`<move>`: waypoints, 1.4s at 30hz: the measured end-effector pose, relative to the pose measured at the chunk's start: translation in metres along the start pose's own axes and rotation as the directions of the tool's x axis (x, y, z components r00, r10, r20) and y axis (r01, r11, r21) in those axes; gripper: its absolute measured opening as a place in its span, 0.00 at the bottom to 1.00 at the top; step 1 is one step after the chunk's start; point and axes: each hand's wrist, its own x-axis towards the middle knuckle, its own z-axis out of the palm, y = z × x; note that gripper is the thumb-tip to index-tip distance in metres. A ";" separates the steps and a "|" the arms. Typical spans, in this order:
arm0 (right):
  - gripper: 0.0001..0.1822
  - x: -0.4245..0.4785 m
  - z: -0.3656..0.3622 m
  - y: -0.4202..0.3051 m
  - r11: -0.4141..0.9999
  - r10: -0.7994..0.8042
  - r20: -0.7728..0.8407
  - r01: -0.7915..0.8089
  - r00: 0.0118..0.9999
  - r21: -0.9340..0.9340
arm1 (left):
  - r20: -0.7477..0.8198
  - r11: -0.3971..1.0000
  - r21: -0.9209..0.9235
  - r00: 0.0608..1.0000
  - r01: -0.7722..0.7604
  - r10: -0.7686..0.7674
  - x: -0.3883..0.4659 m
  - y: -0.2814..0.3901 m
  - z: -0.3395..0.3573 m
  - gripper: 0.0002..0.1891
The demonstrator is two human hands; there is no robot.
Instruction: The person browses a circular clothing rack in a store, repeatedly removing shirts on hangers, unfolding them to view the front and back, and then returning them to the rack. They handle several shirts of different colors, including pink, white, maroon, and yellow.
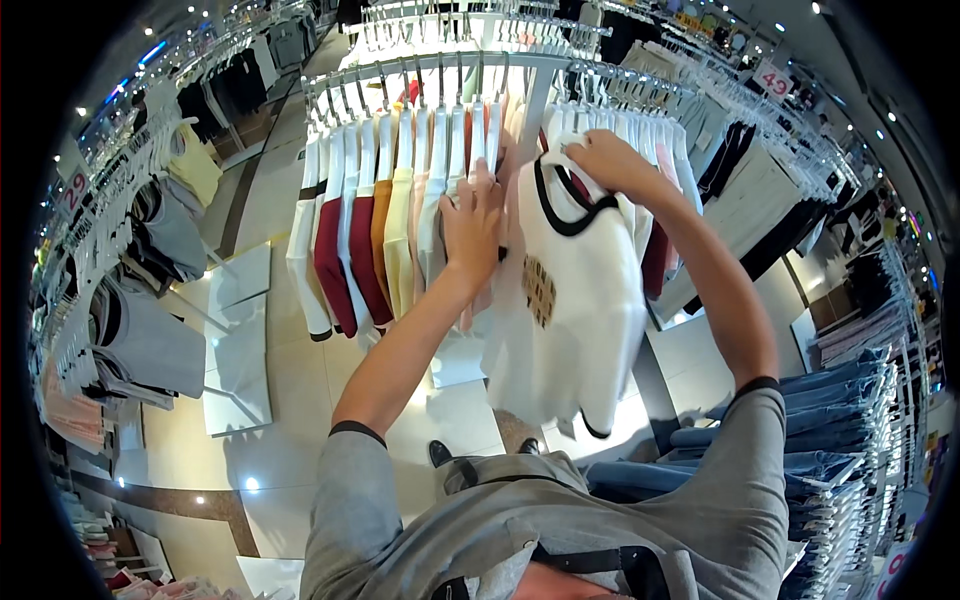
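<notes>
My right hand (604, 161) holds up a white shirt (577, 300) with a black-trimmed neckline and a printed patch, gripping it near the collar, where a white hanger (568, 140) partly shows. My left hand (472, 221) is raised against the row of hanging garments to the left of that shirt. Its fingers are spread, pointing up over the white hangers; whether they pinch a garment is unclear. In that row hang dark red (334, 262), mustard (381, 240) and pale yellow (399, 240) garments among white ones, all from a metal rail (442, 60).
A second rail section (637, 73) with more garments continues to the right. Grey clothes (154, 322) hang on a rack at the left. Blue jeans (817, 420) hang close at my lower right. White low display boards (238, 360) lie on the tiled floor at the left.
</notes>
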 end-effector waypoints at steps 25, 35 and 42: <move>0.35 0.129 0.111 -0.013 0.984 -0.023 -0.200 0.057 0.980 0.167 | 0.020 0.992 -0.109 0.997 -0.069 0.071 -0.021 -0.015 -0.016 0.28; 0.35 0.074 0.143 -0.029 0.152 0.346 0.107 -0.168 0.932 0.974 | -0.006 0.957 -0.286 0.999 -0.042 0.042 -0.026 -0.022 -0.009 0.28; 0.34 0.073 0.201 -0.009 -0.148 0.139 0.301 -0.281 0.943 0.948 | -0.015 0.936 -0.352 1.000 -0.029 0.025 -0.032 -0.022 -0.011 0.30</move>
